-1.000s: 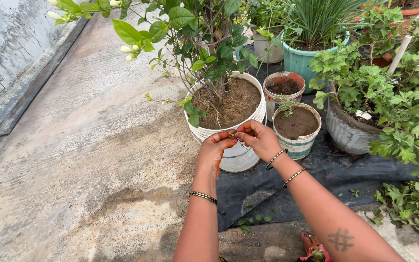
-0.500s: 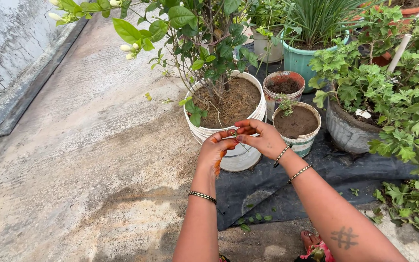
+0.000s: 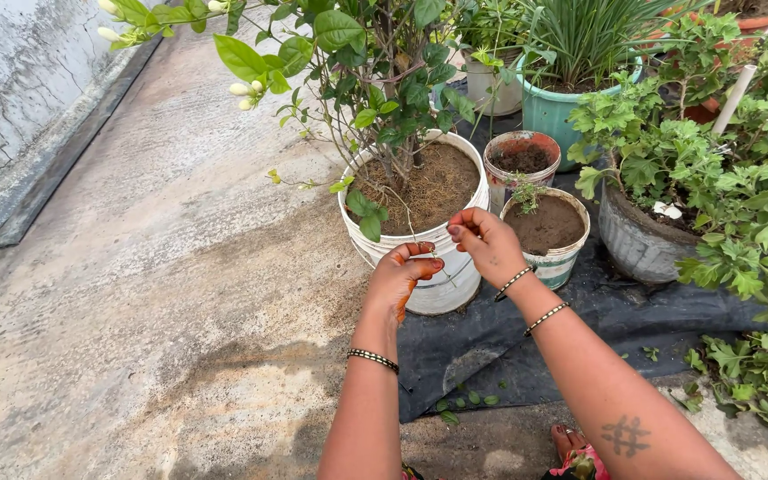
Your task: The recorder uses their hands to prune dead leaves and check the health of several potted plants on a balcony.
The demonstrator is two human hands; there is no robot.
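Since half a second back the two hands have pulled a little apart: the right hand (image 3: 489,242) has lifted up and away toward the small pot, while the left hand (image 3: 399,277) sits a touch lower, so the fingertips no longer meet. Both are held in front of the big white bucket (image 3: 442,284) that holds the leafy shrub (image 3: 375,80) with white buds. Left hand has its fingers curled in and the thumb pressed against the fingertips, pinching something too tiny to name (could be a bit of stem, honestly can't tell). Right hand is loosely curled too, fingertips bunched near the thumb, and a very thin twig or thread (image 3: 420,233) seems to run between the two hands, just over the bucket's rim. Bangles sit on both wrists. Right beside the right hand is a small pot (image 3: 551,265) full of dark soil with a little sprout, and behind it a reddish pot (image 3: 521,169). A teal pot (image 3: 544,111) of grassy leaves stands further back, and a grey pot (image 3: 635,244) with ruffled green leaves is off to the right. Everything on that side stands on a black sheet (image 3: 473,347), with bare concrete floor (image 3: 153,267) to the left.
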